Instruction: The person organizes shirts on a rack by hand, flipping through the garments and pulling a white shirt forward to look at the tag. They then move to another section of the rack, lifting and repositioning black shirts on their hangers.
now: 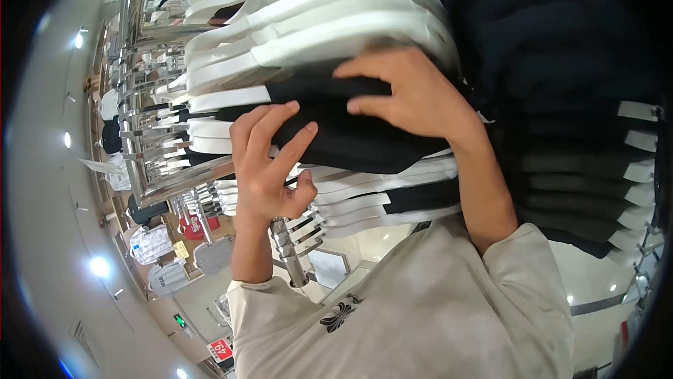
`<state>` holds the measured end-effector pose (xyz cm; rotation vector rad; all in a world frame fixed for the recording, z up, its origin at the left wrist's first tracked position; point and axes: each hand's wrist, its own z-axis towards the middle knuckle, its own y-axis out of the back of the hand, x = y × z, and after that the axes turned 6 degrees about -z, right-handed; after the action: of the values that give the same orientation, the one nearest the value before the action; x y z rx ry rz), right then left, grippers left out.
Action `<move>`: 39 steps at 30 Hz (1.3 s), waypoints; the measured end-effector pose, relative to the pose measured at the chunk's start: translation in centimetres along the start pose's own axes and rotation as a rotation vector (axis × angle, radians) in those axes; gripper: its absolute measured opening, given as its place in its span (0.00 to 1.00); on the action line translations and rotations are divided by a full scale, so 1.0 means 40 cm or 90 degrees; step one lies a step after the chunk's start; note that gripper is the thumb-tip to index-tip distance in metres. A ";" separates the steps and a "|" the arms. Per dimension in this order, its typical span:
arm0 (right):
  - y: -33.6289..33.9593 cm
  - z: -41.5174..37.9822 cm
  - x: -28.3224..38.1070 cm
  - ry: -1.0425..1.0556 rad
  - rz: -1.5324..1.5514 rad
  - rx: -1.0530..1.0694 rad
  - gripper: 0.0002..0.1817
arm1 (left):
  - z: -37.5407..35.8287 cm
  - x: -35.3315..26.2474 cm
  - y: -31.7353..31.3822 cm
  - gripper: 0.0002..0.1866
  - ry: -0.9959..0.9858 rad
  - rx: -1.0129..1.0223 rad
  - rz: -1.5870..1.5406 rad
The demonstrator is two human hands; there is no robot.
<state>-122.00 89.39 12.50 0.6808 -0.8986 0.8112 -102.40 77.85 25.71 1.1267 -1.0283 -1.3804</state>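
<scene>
A black garment [350, 134] on a white hanger [228, 99] hangs in front of me on the rack. My left hand [270, 162] lies against its collar side with fingers spread and thumb apart. Over the upper part of the garment is my right hand [420, 92], its thumb and fingers apart, the fingertips smeared by motion. White garments [336, 22] on white hangers hang just beyond the black one. More white and black pieces [378, 193] hang on the near side.
The chrome rack rail [130, 99] runs along the left, and a second metal bar [291, 260] ends near my left forearm. Dark garments [561, 190] with white hangers hang at the right. A red price sign [220, 349] stands at lower left.
</scene>
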 end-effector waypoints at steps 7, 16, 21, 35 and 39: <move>0.029 -0.008 0.029 0.037 0.050 0.162 0.17 | 0.024 -0.006 -0.007 0.36 0.021 0.077 0.117; 0.003 0.012 -0.006 0.001 0.051 -0.260 0.27 | 0.013 0.000 -0.004 0.31 0.015 0.047 0.075; -0.009 0.017 -0.016 -0.045 -0.035 -0.301 0.27 | 0.011 0.002 -0.006 0.31 0.012 0.038 0.073; 0.040 -0.029 0.105 0.001 -0.225 -0.058 0.16 | -0.011 -0.003 0.002 0.35 0.038 0.020 0.103; 0.031 -0.028 0.101 0.005 -0.142 0.072 0.16 | -0.009 0.021 -0.030 0.44 -0.012 -0.104 0.028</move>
<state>-121.07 92.21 15.72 0.8604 -0.7587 0.6675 -102.29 77.12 24.40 0.9664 -0.9301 -1.4158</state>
